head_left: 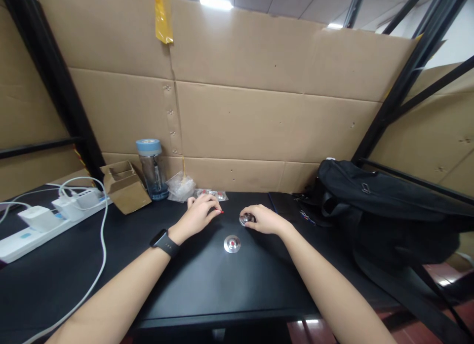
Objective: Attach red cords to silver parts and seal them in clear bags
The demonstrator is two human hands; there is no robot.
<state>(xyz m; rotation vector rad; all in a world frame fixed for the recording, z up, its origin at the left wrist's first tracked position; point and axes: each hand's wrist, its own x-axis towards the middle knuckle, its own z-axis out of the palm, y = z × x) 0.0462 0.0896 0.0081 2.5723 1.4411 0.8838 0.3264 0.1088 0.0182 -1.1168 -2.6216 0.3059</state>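
My left hand point(202, 213), with a dark watch point(163, 242) on its wrist, is over the middle of the black table. Its thumb and finger are closed on a small red piece point(221, 211), too tiny to make out fully. To its right, my right hand point(263, 218) is curled round a shiny, round metal-looking piece point(245, 219), partly hidden by the fingers. Nearer to me, between the two hands, a round silver disc point(232, 244) with a red centre lies flat on the table. Just behind my left hand is a clear plastic packet point(218, 195) with red and silver bits.
On the left are a white power strip point(48, 228) with chargers and cables, an open cardboard box point(126, 188) and a blue-lidded bottle point(152, 171). Crumpled clear plastic point(181, 187) sits beside the bottle. A black bag point(388, 206) fills the right side. Cardboard panels point(237, 112) stand behind.
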